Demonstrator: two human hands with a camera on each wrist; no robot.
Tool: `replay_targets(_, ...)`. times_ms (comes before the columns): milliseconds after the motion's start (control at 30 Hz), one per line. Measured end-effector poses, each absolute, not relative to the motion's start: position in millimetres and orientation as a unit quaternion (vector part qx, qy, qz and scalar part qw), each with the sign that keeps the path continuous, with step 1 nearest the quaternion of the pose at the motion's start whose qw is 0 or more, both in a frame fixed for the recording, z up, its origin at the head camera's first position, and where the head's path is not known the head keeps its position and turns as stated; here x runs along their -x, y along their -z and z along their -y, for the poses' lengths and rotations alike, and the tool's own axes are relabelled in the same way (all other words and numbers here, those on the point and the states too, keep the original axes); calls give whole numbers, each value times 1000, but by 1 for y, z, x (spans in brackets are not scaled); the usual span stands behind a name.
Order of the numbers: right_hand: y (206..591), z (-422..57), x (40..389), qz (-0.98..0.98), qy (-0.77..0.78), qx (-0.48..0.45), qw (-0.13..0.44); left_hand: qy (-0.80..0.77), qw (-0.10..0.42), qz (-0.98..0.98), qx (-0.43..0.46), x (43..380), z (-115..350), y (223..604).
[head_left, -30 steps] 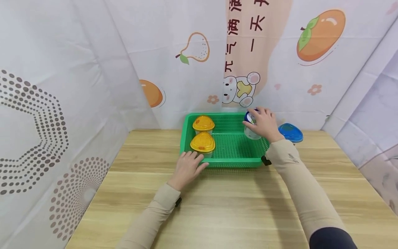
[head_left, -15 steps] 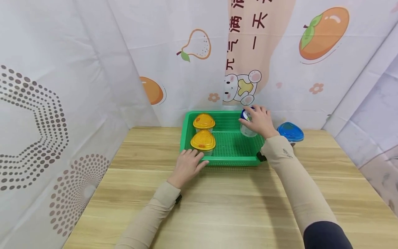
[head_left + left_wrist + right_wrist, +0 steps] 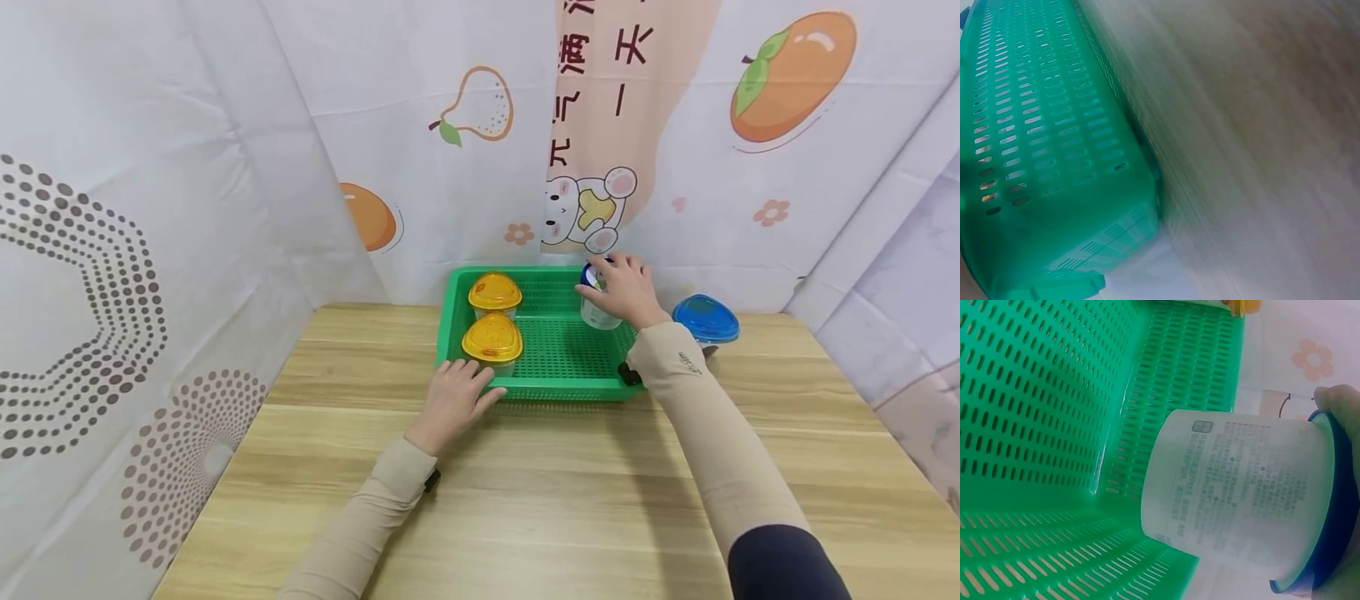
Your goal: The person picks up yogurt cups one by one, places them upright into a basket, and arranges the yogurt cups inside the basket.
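My right hand [image 3: 628,292] grips the dark blue lid of a white translucent tub [image 3: 597,317] from above, with thumb and fingers spread round its edge. The tub is over the back right corner of a green plastic basket [image 3: 555,388]. In the right wrist view, small print covers the tub's side [image 3: 1229,494] and its bottom faces the basket's holes. At the front left, my left hand [image 3: 450,404] holds the basket's rim, fingers hooked over it and thumb outside. Two yellow-lidded containers [image 3: 492,337] stand one behind the other along the basket's left side.
A container with a bright blue lid [image 3: 705,318] stands on the table just right of the basket, partly behind my right sleeve. The wooden table [image 3: 540,508] reaches toward me. A printed curtain [image 3: 420,217] hangs close behind the basket.
My right hand and the tub have shifted slightly left within the basket, then stayed nearly still. The left hand keeps its place on the rim. The head view has tilted a little.
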State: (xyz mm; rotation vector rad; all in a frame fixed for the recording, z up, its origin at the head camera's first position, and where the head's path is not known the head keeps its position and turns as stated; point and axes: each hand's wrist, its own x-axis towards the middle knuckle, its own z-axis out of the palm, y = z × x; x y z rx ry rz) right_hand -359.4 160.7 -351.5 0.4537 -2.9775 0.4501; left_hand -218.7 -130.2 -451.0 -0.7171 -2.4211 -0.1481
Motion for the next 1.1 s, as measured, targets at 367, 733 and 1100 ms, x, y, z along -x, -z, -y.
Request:
replay_targets(367, 353, -155, 366, 980, -129, -151, 33, 56, 311, 907, 278, 220, 131, 453)
replay_targets(733, 359, -153, 372, 977, -147, -154, 23, 57, 307, 911, 270, 219, 130, 452)
replay_targets(1100, 372, -156, 378, 973, -155, -172, 16, 62, 308, 908, 276, 219, 131, 452)
